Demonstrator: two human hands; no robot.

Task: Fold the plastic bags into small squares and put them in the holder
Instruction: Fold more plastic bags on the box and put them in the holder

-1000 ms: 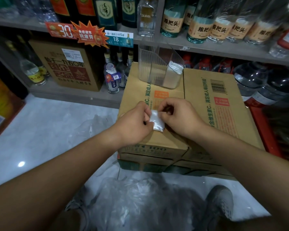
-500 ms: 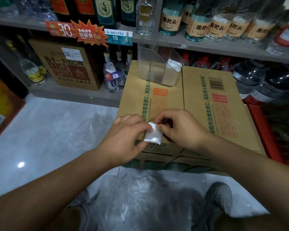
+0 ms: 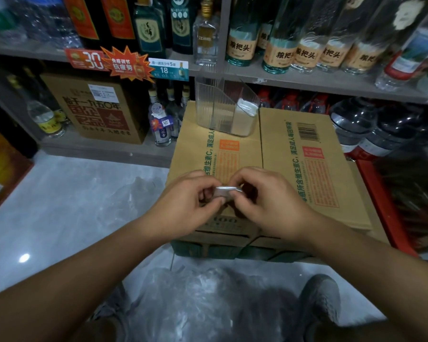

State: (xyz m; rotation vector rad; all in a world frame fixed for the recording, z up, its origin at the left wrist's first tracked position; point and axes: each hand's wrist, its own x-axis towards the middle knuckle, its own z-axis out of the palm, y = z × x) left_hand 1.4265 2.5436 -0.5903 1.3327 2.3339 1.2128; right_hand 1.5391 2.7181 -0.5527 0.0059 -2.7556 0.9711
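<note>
Hands: left hand (image 3: 185, 201) and right hand (image 3: 265, 201) both pinch the folded plastic bag (image 3: 226, 191) above the cardboard box (image 3: 294, 169).
Handling: light, slippery, springy; likely needs pinching at folded edges.
Holder: clear holder (image 3: 223, 107) at box's far edge.

The glossy pale grey marbled floor (image 3: 59, 218) carries one small bright spot of reflected light (image 3: 24, 257). Behind it stand grey shelf boards (image 3: 319, 81) (two levels are visible) with beige-labelled glass bottles (image 3: 307, 54) above and a brown printed cardboard box (image 3: 97, 112) below.

left hand (image 3: 183, 203) and right hand (image 3: 269, 206) pinching folded bag (image 3: 224, 193), above cardboard box (image 3: 277, 149)
</note>
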